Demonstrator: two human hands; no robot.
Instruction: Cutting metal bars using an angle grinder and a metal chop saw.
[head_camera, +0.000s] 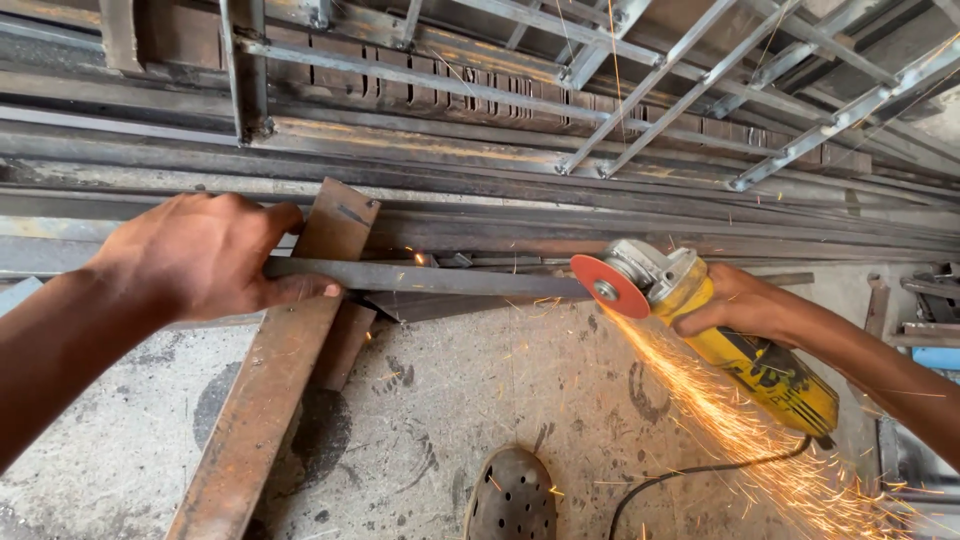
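Head view, looking down at a concrete floor (450, 400). The left hand (215, 255) pressed a flat steel bar (440, 278) down onto a rusty plate (270, 390) that lay tilted across the floor; its fingers (300, 290) were curled over the bar's near end, grasping it. The bar's long axis ran left to right, almost level, from that hand toward the grinder (730, 340). The right hand (740, 305) was clenched around the grinder's yellow body, just behind the head, with the red disc (610, 286) touching the bar's far end — sparks (740, 420) streamed down and to the right, away from the left hand. So the bar lay between the two hands: the left held one end, the tool met the other, and the disc stood roughly across the bar's axis. The grinder's black cord (690, 472) trailed over the floor below. A perforated sandal toe (512, 495) showed at the bottom edge. Behind lay stacked steel sections and welded frames (700, 90) — well apart from the cut.
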